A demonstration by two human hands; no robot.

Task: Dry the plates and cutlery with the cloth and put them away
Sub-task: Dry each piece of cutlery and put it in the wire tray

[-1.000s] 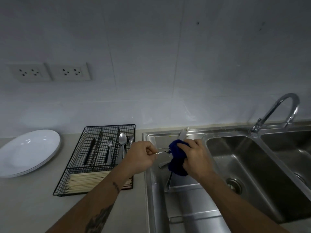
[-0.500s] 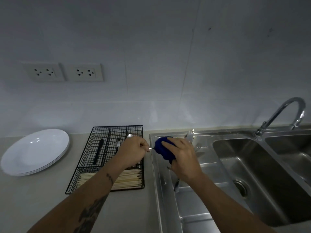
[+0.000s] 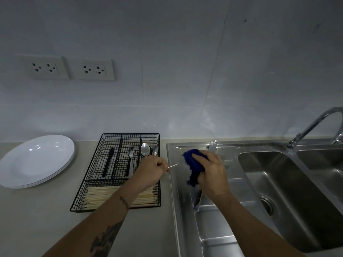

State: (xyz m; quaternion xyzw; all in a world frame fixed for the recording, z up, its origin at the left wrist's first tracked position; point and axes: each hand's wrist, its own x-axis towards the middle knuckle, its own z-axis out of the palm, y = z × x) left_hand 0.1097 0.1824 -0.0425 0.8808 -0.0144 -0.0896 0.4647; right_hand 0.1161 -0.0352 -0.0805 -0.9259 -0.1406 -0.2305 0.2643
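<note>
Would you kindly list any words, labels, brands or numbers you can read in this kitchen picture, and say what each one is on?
None: no readable text shows.
The wall sockets bear only pin holes.
The plates, cutlery tray, blue cloth, tap and sink show no markings.
The forearm tattoos are too blurred to read.

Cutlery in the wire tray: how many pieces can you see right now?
4: a black-handled knife in the left slot, a fork in the middle slot, and two spoons in the right slot. The left hand may hide more.
</note>
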